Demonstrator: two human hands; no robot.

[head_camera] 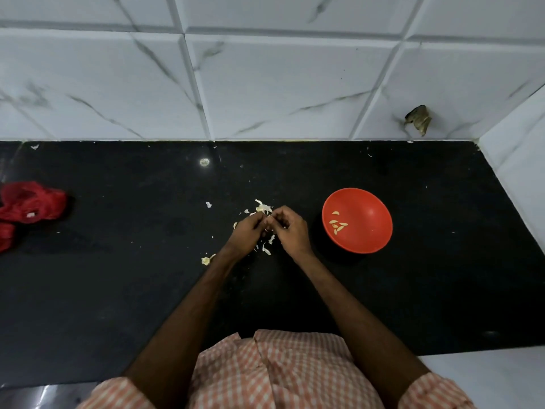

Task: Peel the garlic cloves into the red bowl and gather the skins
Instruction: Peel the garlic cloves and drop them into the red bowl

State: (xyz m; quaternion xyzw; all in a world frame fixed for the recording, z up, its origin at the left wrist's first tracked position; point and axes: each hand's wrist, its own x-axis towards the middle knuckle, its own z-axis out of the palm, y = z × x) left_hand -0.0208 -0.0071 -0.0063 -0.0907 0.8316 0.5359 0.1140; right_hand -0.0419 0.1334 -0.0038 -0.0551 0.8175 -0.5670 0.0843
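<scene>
Logged left hand (246,231) and right hand (290,228) at centre frame, fingertips curled together and pinching a small item, judged to be a garlic clove but too hidden to confirm, with loose skins (264,208) scattered on the black counter (147,290) just around them. Best to steady the clove with one hand, nick the skin at the tip, strip it lengthwise, and drop scraps onto the existing scatter to ease gathering. Noted a handful of peeled cloves (337,224) lying in the red bowl (368,246), right of centre, near the right hand; no skins visible inside.
</scene>
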